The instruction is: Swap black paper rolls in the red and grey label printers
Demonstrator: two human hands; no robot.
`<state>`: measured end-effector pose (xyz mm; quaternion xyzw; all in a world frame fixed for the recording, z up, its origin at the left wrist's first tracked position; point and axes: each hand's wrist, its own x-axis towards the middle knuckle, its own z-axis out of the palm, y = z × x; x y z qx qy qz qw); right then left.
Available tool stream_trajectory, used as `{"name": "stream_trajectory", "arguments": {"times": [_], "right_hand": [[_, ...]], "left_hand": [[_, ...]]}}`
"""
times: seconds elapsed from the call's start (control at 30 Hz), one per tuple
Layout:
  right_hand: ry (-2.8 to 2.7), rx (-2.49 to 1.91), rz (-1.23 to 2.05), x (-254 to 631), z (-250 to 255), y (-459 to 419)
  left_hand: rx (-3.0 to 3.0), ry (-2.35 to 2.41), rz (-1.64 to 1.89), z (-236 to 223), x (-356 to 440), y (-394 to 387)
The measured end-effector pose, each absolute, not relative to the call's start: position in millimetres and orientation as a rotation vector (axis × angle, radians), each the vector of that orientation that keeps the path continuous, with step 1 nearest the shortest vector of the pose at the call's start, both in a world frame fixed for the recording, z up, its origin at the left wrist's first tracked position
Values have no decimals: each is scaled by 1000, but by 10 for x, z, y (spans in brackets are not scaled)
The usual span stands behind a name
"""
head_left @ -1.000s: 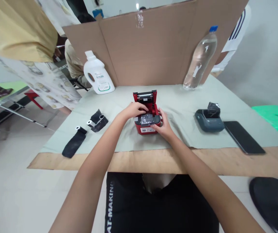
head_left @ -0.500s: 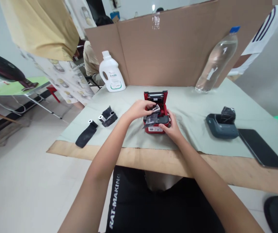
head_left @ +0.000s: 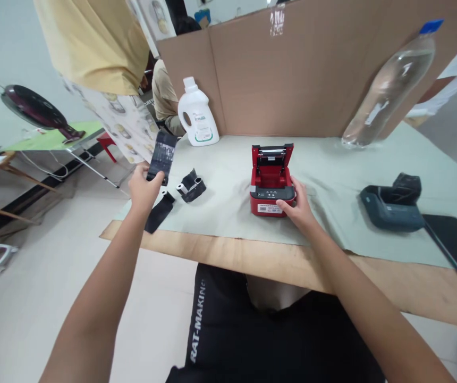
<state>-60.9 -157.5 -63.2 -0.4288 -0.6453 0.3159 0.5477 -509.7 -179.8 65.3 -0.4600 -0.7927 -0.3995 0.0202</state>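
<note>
A red portable label printer [head_left: 272, 183] stands on the cloth with its lid raised and its inside showing red. My right hand [head_left: 299, 207] grips its right side, thumb on the front. Off to the left, my left hand [head_left: 144, 189] is closed on a black-printed paper roll [head_left: 162, 154], its loose strip pointing up above the table. Under and beside that hand lie another dark roll with a flat strip [head_left: 160, 211] and two white-cored rolls with dark paper [head_left: 191, 186].
A white jug [head_left: 199, 114] and a tilted water bottle [head_left: 390, 88] stand by the cardboard screen [head_left: 292, 69]. On the right are a dark grey printer [head_left: 391, 207] and a black phone-like slab [head_left: 455, 244]. A person in yellow [head_left: 93, 42] stands beyond the left edge.
My left hand has lifted the paper roll out of the red printer and carried it left. My right hand stays on the printer. The view has shifted.
</note>
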Motion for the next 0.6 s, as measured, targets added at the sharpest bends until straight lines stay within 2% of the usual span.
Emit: {"name": "stream_trajectory", "arguments": {"times": [0.13, 0.23, 0.43, 0.6], "right_hand": [[-1533, -1024, 724, -587, -680, -1525], [-1540, -1034, 722, -573, -701, -1497], [-1543, -1027, 716, -582, -664, -1535], [-1543, -1031, 727, -580, -660, -1533]], "left_hand": [[-1490, -2545, -605, 601, -5158, -1847], [-1472, -2562, -321, 474, -5090, -1867], [-1585, -2476, -59, 136, -4922, -1978], [-1694, -2418, -114, -29, -4866, -2047]]}}
